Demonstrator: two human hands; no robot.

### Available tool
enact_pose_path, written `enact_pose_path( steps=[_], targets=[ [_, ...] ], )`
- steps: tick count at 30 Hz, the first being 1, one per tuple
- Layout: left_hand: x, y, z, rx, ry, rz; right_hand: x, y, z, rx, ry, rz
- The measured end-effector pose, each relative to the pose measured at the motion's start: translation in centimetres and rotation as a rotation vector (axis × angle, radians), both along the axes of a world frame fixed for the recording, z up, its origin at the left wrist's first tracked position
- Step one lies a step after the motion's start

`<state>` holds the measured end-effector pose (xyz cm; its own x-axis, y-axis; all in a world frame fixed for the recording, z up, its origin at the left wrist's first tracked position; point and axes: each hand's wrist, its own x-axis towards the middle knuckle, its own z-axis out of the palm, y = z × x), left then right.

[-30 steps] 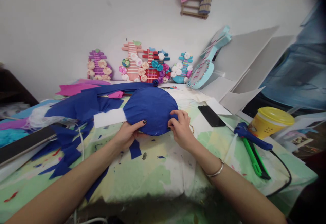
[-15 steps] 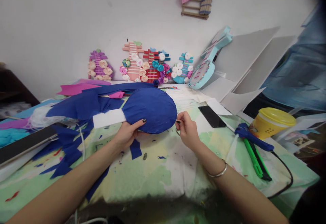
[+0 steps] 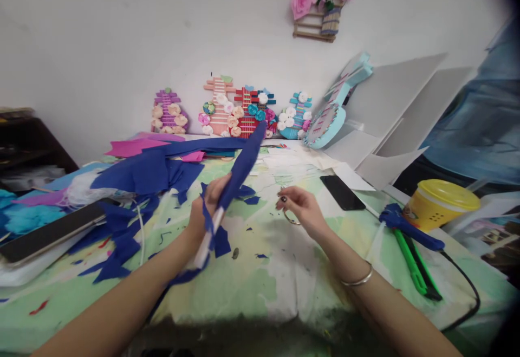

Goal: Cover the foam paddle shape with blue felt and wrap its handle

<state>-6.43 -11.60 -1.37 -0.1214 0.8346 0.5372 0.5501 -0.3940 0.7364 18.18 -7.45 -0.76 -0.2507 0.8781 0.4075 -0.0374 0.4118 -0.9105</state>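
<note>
My left hand (image 3: 208, 205) grips a round, flat shape covered in dark blue paper (image 3: 246, 164). It is tilted up, almost edge-on to me. Its white strip-like neck (image 3: 210, 238) points down toward me, with loose blue paper around it. My right hand (image 3: 301, 208) is apart from the blue shape, over the table. Its fingers are curled close together, and a thin gold-coloured loop (image 3: 291, 217) shows beneath them. What the fingertips hold, if anything, is too small to make out.
Blue paper scraps (image 3: 117, 254) litter the left side of the table. A black phone (image 3: 342, 192), a blue glue gun (image 3: 410, 227), a green cutter (image 3: 414, 270) and a yellow-lidded tub (image 3: 442, 202) stand or lie right. Flower-decorated instrument models (image 3: 246, 113) line the wall.
The blue shape has turned from facing me to nearly edge-on, its neck swinging down toward me. My right hand has come away from its edge.
</note>
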Motion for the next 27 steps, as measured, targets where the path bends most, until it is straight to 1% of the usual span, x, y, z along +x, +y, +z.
enact_pose_path(
  steps=[1,2,3,4,5,6,8,12,15,17,18,19,20,22,24,25,26,27],
  targets=[
    [0.2,-0.1,0.1,0.055,0.079,-0.004,-0.5,-0.3,-0.3,-0.067,-0.026,0.148],
    [0.5,-0.2,0.1,0.108,0.173,-0.005,-1.0,-0.7,-0.5,-0.173,-0.029,0.343],
    [0.8,-0.2,0.1,0.156,0.274,-0.005,-1.5,-1.2,-0.8,-0.269,-0.011,0.500],
    [1.1,-0.2,0.1,0.197,0.369,-0.002,-2.0,-1.7,-1.0,-0.330,0.013,0.600],
    [1.3,-0.1,0.0,0.222,0.452,0.003,-2.4,-2.3,-1.1,-0.368,0.034,0.660],
    [1.5,-0.1,-0.1,0.233,0.510,0.009,-2.8,-2.7,-1.2,-0.386,0.046,0.688],
    [1.8,0.1,-0.3,0.241,0.598,0.029,-3.4,-3.3,-1.3,-0.413,0.064,0.689],
    [2.0,0.4,-0.7,0.288,0.689,0.044,-3.9,-3.4,-1.6,-0.513,0.177,0.569],
    [2.0,0.6,-0.7,0.392,0.672,0.063,-3.9,-2.9,-1.7,-0.500,0.247,0.544],
    [2.0,0.7,-0.5,0.465,0.623,0.090,-3.8,-2.6,-1.6,-0.468,0.247,0.534],
    [1.9,0.6,-0.3,0.487,0.590,0.081,-3.7,-2.4,-1.6,-0.456,0.248,0.519],
    [1.8,0.4,-0.2,0.493,0.554,0.043,-3.6,-2.2,-1.5,-0.446,0.260,0.500],
    [1.7,0.2,0.0,0.483,0.515,-0.021,-3.5,-2.0,-1.4,-0.435,0.283,0.476],
    [1.5,-0.3,0.1,0.410,0.424,-0.199,-3.2,-1.5,-1.3,-0.413,0.349,0.425],
    [1.6,-0.7,0.2,0.263,0.279,-0.412,-2.9,-1.0,-1.2,-0.394,0.404,0.377],
    [1.7,-0.8,0.2,0.168,0.164,-0.507,-2.7,-0.7,-1.1,-0.389,0.422,0.357],
    [1.9,-0.8,0.2,0.068,0.022,-0.574,-2.5,-0.5,-1.1,-0.385,0.435,0.340],
    [2.1,-0.8,0.2,-0.029,-0.130,-0.599,-2.3,-0.2,-1.0,-0.380,0.448,0.326]
  ],
)
